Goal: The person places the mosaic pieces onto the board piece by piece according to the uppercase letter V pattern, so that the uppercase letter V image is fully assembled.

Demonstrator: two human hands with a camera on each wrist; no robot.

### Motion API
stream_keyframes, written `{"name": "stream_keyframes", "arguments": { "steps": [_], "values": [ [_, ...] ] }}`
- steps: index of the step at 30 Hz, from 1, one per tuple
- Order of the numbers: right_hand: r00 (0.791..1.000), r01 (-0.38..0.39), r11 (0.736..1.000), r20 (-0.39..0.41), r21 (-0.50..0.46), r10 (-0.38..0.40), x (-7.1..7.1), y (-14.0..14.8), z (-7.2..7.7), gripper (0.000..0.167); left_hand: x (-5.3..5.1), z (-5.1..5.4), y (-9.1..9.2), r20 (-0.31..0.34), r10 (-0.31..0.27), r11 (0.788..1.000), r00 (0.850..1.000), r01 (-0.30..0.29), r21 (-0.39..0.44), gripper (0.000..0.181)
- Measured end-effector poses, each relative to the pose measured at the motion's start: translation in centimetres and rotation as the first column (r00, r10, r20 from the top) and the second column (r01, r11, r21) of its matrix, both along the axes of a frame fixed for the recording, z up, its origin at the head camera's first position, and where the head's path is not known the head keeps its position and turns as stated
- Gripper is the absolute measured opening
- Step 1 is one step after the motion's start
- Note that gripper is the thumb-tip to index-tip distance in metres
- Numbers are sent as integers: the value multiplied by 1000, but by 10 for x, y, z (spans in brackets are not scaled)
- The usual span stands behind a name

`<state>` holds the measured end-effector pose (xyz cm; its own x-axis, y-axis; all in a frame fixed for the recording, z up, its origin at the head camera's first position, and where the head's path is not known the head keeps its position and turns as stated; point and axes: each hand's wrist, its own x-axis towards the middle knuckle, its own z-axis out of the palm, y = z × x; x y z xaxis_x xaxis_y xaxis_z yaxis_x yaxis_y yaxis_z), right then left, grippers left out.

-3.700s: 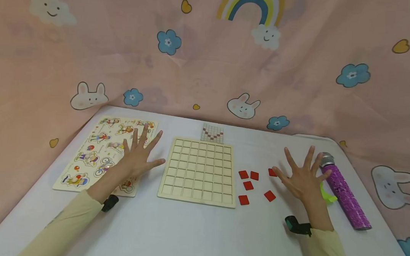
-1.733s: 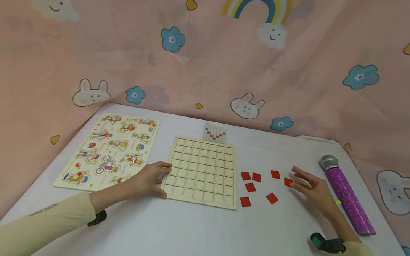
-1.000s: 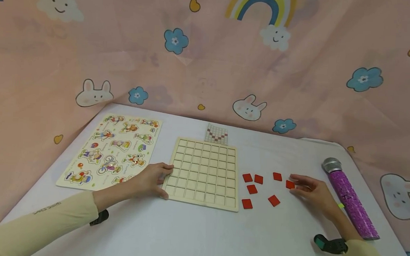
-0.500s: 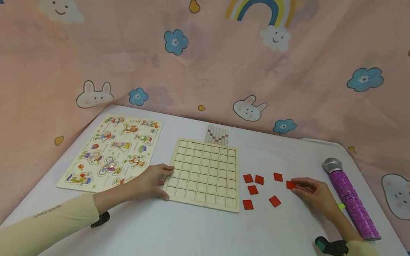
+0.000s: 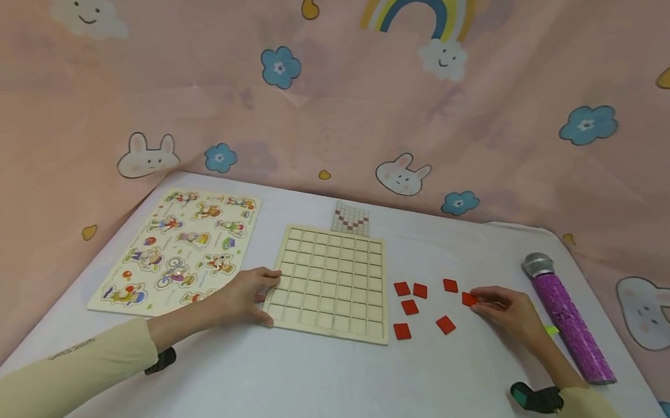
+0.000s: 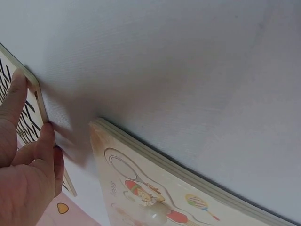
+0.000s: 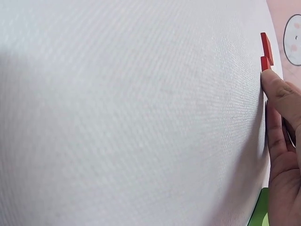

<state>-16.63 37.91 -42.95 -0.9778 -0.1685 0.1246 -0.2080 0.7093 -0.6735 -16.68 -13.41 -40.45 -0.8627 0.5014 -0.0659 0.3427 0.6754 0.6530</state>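
A pale wooden grid board (image 5: 328, 283) lies on the white table. The left hand (image 5: 247, 297) rests at its left edge, thumb at the near corner and fingers along the side; the left wrist view shows the fingertips of the left hand (image 6: 30, 155) on the board's edge (image 6: 40, 101). At the right, the right hand (image 5: 507, 313) pinches a red square tile (image 5: 468, 299) between thumb and fingers, low at the table. In the right wrist view the thumb of the right hand (image 7: 284, 122) covers part of that tile (image 7: 265, 63). Several loose red tiles (image 5: 410, 307) lie between board and right hand.
A small grid card (image 5: 351, 219) with a red zigzag lies behind the board. On the left is a picture puzzle board (image 5: 181, 252), partly under the left forearm. A purple microphone (image 5: 571, 325) lies at the far right, beside a green item (image 5: 551, 330). A patterned pink cloth hangs behind.
The hands, spread above the table at first, came down: the left to the board's edge, the right to a red tile, which it now pinches. The view has shifted slightly.
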Motion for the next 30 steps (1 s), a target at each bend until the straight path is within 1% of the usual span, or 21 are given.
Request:
{"name": "stream_keyframes", "arguments": {
  "steps": [6, 8, 13, 15, 19, 24, 30],
  "values": [
    [1000, 21, 1000, -23, -12, -21, 4, -1, -4, 31, -2, 1, 1, 2, -22, 1000, 1000, 22, -2, 82],
    [999, 23, 999, -36, -27, -24, 5, -4, -6, 31, -2, 1, 0, -1, -26, 1000, 1000, 26, 0, 82],
    [998, 39, 997, -37, -63, -41, 7, -7, -8, 32, -1, 1, -1, -8, -34, 999, 999, 34, 11, 82],
    [998, 51, 997, -29, -57, -52, 9, -6, -8, 32, -1, 1, 0, 0, -34, 999, 999, 34, 19, 82],
    [998, 55, 997, -22, -47, -56, 6, -9, -7, 33, 1, 0, -3, 19, -15, 999, 1000, 15, 31, 81],
    [998, 66, 997, -4, -37, -66, 5, -11, -5, 33, 2, 1, -3, 28, -9, 999, 1000, 8, 39, 81],
    [997, 81, 997, 22, -3, -81, 6, -9, -2, 34, 0, 1, -1, -4, -36, 999, 999, 36, 32, 80]
  ]
}}
